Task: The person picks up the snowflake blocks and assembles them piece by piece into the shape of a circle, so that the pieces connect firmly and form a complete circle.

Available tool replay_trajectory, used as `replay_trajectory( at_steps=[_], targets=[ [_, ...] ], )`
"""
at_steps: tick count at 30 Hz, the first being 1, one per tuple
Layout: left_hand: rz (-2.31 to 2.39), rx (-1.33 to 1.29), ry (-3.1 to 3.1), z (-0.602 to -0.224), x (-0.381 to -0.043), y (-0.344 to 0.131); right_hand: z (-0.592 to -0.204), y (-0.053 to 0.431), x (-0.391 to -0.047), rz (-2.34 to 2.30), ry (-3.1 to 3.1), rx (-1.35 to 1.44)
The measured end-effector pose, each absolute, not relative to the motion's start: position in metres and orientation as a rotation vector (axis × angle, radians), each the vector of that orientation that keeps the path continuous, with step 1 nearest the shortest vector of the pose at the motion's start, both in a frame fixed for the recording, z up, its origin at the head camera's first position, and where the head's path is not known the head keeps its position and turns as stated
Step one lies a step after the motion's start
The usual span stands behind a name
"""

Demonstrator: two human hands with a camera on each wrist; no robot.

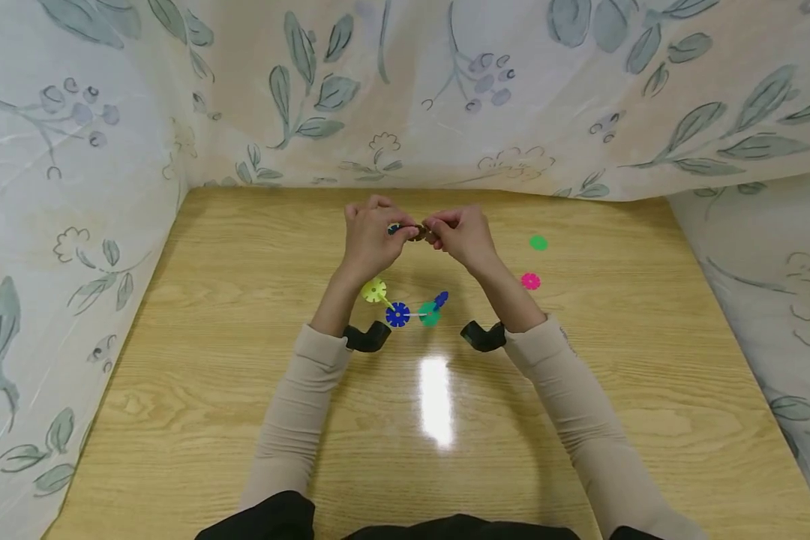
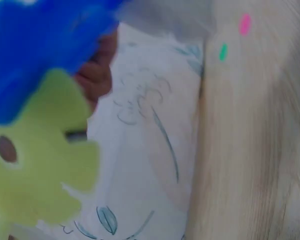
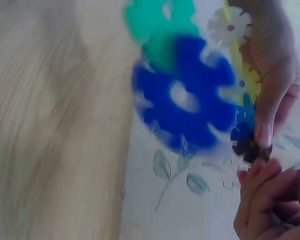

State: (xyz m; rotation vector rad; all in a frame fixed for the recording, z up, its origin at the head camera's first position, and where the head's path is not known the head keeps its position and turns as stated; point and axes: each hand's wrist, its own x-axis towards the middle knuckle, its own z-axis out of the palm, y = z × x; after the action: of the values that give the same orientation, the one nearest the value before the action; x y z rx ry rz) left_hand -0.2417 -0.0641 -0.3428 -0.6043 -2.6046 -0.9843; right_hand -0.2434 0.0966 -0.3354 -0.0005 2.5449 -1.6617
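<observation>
In the head view my left hand (image 1: 373, 236) and right hand (image 1: 464, 238) meet near the table's far side. A small brown notched disc (image 1: 417, 232) is between their fingertips, pinched from both sides. Against it, in the right wrist view, sits a blue notched disc (image 3: 243, 131) by the left thumb. From there a chain of slotted plastic discs hangs down: yellow (image 3: 250, 90), white (image 3: 230, 26), then a large blue disc (image 3: 205, 100) and a green one (image 3: 162, 20) close to the camera. A yellow disc (image 2: 35, 175) fills much of the left wrist view, blurred.
On the wooden table (image 1: 243, 300), right of the hands, lie a loose green disc (image 1: 538, 242) and a pink disc (image 1: 530, 281). Patterned cloth (image 1: 405, 97) rises at the back and both sides. Dark wrist mounts (image 1: 367, 337) stick inward from the sleeves.
</observation>
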Motion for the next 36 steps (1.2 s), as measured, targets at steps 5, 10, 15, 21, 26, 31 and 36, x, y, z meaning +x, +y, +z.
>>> replay_trajectory(
  at_steps=[5, 10, 15, 21, 26, 31, 36],
  targets=[
    [-1.078, -0.603, -2.539, -0.346, -0.242, -0.066, -0.338, 0.096, -0.244, -1.785, 2.467, -0.049],
    [-1.162, -0.6, -2.558, -0.347, -0.244, -0.067, -0.337, 0.102, -0.245, -1.807, 2.41, -0.129],
    [-1.221, -0.662, -2.63, -0.342, -0.246, -0.071, -0.336, 0.109, -0.249, -1.816, 2.332, -0.18],
    [-1.2, -0.792, -2.731, -0.336, -0.249, -0.072, -0.336, 0.109, -0.253, -1.839, 2.268, -0.122],
    [-1.174, -0.863, -2.769, -0.335, -0.25, -0.068, -0.336, 0.107, -0.252, -1.838, 2.265, -0.116],
    [-1.18, -0.88, -2.759, -0.337, -0.249, -0.067, -0.337, 0.105, -0.251, -1.832, 2.257, -0.137],
    [-1.16, -0.862, -2.767, -0.339, -0.249, -0.067, -0.34, 0.119, -0.253, -1.752, 2.326, -0.155]
  ],
)
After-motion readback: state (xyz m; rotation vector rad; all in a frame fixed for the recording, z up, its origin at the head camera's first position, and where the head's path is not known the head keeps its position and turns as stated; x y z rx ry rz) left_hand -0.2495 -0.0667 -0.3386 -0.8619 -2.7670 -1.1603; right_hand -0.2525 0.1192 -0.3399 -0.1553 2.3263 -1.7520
